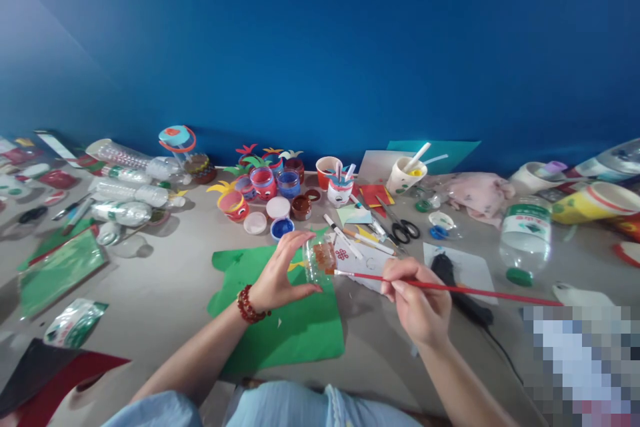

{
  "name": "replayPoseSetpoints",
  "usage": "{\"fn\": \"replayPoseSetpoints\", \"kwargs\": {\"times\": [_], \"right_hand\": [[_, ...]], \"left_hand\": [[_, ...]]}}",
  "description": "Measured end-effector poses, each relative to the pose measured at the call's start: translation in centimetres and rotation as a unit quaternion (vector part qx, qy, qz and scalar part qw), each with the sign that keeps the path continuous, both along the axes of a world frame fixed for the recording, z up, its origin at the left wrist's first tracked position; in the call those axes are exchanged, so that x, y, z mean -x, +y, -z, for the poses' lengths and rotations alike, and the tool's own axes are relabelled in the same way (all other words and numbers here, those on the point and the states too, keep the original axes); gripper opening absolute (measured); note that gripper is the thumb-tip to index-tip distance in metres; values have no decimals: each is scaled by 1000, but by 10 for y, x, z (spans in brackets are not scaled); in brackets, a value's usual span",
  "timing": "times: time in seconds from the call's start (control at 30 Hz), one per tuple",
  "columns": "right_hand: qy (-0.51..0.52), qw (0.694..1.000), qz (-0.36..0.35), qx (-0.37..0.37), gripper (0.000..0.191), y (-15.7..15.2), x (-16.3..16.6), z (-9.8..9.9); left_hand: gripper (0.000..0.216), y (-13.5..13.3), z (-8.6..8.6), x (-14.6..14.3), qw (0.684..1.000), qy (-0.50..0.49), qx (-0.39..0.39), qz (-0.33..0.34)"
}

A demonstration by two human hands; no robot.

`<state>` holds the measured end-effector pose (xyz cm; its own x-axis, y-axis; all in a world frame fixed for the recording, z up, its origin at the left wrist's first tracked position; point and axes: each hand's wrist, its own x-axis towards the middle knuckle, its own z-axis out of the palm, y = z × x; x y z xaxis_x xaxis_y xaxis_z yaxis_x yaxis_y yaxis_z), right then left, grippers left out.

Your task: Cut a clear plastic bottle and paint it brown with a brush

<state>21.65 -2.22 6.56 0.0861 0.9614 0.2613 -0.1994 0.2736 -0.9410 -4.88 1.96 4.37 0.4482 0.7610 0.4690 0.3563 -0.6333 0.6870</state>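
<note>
My left hand (pixel 283 273), with a beaded bracelet at the wrist, grips a clear plastic cup (pixel 311 267) that looks like a cut bottle end. Brown paint (pixel 324 257) covers part of its side. Between the fingertips of my right hand (pixel 420 300) is a long red paintbrush (pixel 480 291). The bristles meet the painted side of the cup, or lie very close to it. Under the left hand and cup lies a green sheet of paper (pixel 280 340). Jars of brown paint (pixel 301 207) and blue paint (pixel 283 229) stand just beyond the cup.
Decorated cups (pixel 263 181) stand at the back middle. Scissors (pixel 405 230), markers (pixel 345 237) and a black glue gun (pixel 460 290) with a cord lie to the right, near a large clear bottle (pixel 526 237). Several plastic bottles (pixel 130 193) lie left. A blue wall (pixel 320 47) rises behind.
</note>
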Motion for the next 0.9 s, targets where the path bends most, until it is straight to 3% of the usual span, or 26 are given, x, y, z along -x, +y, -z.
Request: {"fn": "replayPoseSetpoints", "kwargs": {"times": [0.53,0.77,0.9], "right_hand": [[-58,998,-28,-6,14,-2,3,4],[-35,999,22,-12,14,1,-7,7],[-22,999,-3,-26,14,-1,-3,7]], "left_hand": [[92,-1,0,-1,1000,17,3,3],[92,0,-1,0,1000,13,1,1],[91,0,-1,0,1000,13,4,1]]}}
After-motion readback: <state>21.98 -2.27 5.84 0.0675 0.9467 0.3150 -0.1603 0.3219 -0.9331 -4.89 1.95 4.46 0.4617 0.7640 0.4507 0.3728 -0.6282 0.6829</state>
